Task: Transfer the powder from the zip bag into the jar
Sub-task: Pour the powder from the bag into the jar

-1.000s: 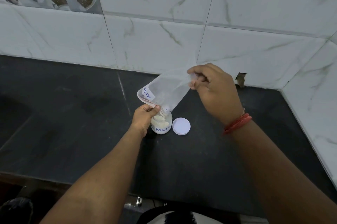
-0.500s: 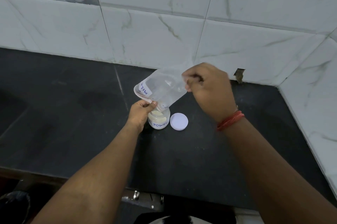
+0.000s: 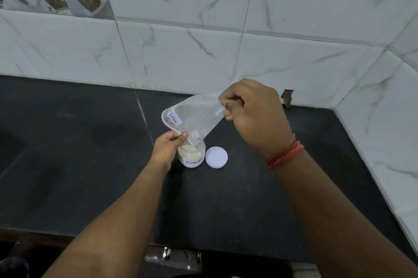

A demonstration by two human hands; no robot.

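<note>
1. Powder (image 3: 189, 148), pale and heaped, sits in the open jar (image 3: 191, 156) on the dark counter (image 3: 90, 164) at centre frame; the white lid (image 3: 216, 157) lies just beside it at 3 o'clock.
2. My left hand (image 3: 167, 148), at the jar's 9 o'clock, pinches the zip bag (image 3: 196, 117) by its mouth, right over the rim.
3. My right hand (image 3: 254, 112), at 1 o'clock and higher, is clamped on the bag's bottom corner, lifting it.
4. Bag looks nearly empty. I judge the best finish is keeping the mouth inside the rim while shaking the raised end gently.
5. Marble-tiled wall (image 3: 226, 51) runs across 12 o'clock.
</note>
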